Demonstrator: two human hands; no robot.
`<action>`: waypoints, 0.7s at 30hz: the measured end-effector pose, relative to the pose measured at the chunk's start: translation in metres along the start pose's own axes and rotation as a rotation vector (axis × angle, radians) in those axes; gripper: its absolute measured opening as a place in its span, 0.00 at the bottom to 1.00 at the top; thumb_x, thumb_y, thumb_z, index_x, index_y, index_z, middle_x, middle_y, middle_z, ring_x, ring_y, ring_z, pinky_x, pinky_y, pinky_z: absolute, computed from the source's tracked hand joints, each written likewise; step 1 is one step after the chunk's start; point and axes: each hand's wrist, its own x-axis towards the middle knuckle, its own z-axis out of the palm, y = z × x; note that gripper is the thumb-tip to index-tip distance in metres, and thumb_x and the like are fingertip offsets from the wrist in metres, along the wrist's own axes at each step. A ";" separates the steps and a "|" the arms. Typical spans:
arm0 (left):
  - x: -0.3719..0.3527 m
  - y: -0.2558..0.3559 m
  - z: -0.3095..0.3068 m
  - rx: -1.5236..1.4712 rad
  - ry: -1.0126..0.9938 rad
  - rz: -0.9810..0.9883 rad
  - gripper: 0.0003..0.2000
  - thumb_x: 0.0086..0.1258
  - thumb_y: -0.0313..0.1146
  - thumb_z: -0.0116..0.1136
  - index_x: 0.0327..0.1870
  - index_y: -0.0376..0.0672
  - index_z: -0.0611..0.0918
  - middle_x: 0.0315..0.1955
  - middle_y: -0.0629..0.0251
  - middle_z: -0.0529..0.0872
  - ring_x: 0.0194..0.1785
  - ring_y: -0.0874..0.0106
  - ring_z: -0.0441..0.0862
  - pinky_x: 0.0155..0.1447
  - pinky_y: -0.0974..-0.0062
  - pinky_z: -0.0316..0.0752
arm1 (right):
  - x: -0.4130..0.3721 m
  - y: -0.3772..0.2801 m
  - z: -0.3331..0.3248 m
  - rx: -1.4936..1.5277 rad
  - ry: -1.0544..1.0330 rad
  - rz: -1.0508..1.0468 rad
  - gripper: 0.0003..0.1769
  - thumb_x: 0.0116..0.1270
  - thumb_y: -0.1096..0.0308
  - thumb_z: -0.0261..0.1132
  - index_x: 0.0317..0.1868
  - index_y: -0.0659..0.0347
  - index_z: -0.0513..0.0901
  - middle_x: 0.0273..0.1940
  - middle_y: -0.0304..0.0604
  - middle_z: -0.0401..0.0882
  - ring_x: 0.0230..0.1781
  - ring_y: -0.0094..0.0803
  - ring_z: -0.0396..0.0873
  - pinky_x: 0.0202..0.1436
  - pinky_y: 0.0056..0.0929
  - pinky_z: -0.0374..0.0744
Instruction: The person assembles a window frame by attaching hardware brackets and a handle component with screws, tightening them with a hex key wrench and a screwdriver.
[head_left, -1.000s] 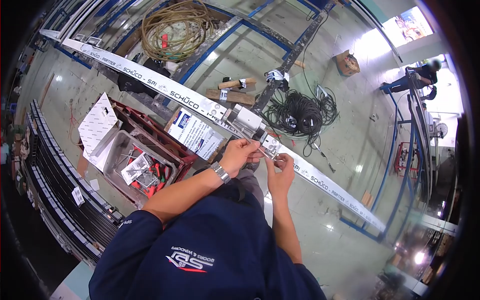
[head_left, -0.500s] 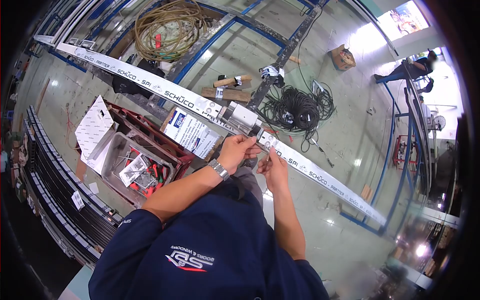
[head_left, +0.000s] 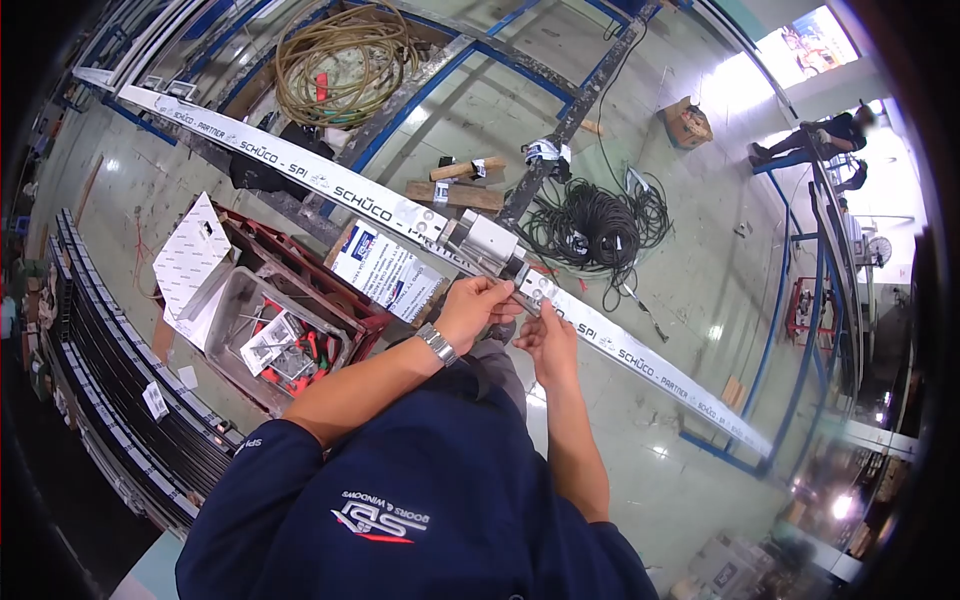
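A long profile wrapped in white printed film runs diagonally in front of me. On it sits a silver metal block with a dark end piece. My left hand, with a watch on the wrist, is closed in a pinch at the profile's near edge, just below that end piece. Close beside it, my right hand is closed too, thumb and fingers together near a plate with holes. Whatever small thing is between the fingers of either hand is too hidden to name.
Left of me, a grey bin holds red-handled tools, near a printed carton. Beyond the profile lie coiled black cable, a coiled yellowish hose and wood blocks. A person is at the far right.
My right hand's fingertips have shifted slightly left, toward my left hand. The left hand stays at nearly the same spot, and the view has moved a little.
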 end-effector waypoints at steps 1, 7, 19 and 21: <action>0.000 0.001 0.000 0.001 0.002 -0.001 0.11 0.80 0.38 0.66 0.42 0.38 0.83 0.40 0.59 0.91 0.44 0.70 0.92 0.48 0.73 0.87 | -0.008 0.000 0.008 -0.228 0.096 -0.257 0.18 0.78 0.58 0.68 0.50 0.68 0.85 0.33 0.47 0.85 0.30 0.34 0.86 0.37 0.33 0.82; 0.000 0.002 -0.003 0.003 -0.019 -0.029 0.11 0.80 0.38 0.65 0.42 0.39 0.83 0.41 0.59 0.91 0.45 0.70 0.92 0.49 0.73 0.87 | -0.013 0.001 0.007 -0.946 0.160 -1.007 0.16 0.79 0.59 0.67 0.47 0.68 0.85 0.31 0.42 0.84 0.28 0.34 0.83 0.37 0.33 0.82; 0.002 0.003 0.002 -0.021 0.016 -0.021 0.11 0.79 0.37 0.66 0.41 0.38 0.83 0.39 0.60 0.91 0.43 0.69 0.92 0.47 0.73 0.87 | -0.035 -0.005 0.013 -0.681 0.040 -0.707 0.08 0.78 0.73 0.64 0.50 0.70 0.83 0.41 0.47 0.86 0.38 0.30 0.85 0.47 0.32 0.83; 0.001 0.001 0.000 -0.023 0.012 -0.005 0.11 0.79 0.37 0.67 0.42 0.38 0.83 0.39 0.59 0.91 0.42 0.69 0.92 0.47 0.73 0.87 | -0.035 -0.008 0.012 -0.853 0.041 -0.925 0.09 0.78 0.71 0.64 0.47 0.70 0.84 0.38 0.47 0.86 0.37 0.29 0.85 0.45 0.30 0.82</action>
